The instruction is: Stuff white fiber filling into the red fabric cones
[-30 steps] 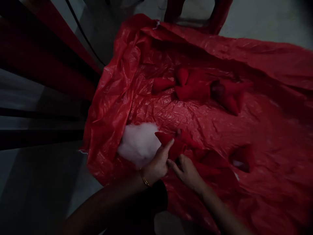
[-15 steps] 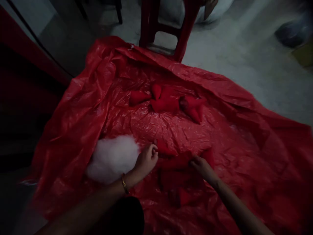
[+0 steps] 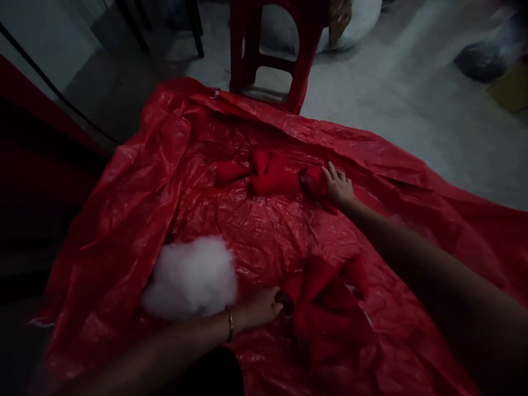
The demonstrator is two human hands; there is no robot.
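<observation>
In the head view, my left hand [image 3: 266, 307] is closed on the dark open end of a red fabric piece [image 3: 292, 289], at the edge of a heap of red fabric pieces [image 3: 330, 324]. My right hand [image 3: 339, 187] reaches farther out, its fingers spread over a red cone-shaped fabric piece [image 3: 315, 179] and touching it; the palm side is hidden. Beside my left forearm lies a fluffy white clump of stuffing [image 3: 193, 278]. To the left of my right hand sit more red cone-shaped pieces [image 3: 270, 179], lying close together.
A crumpled red plastic sheet [image 3: 256, 220] spreads under everything, its edges raised. Beyond its far edge stands a red plastic stool [image 3: 303, 66]. Dark furniture legs [image 3: 196, 33] are at the back left, and a dark bag [image 3: 480, 60] rests on the floor [image 3: 396, 82] at right.
My right hand has left the near heap and stretched forward to the far cone-shaped piece. My left hand has moved right and nearer, closing on a red piece. The heap has shifted and spread.
</observation>
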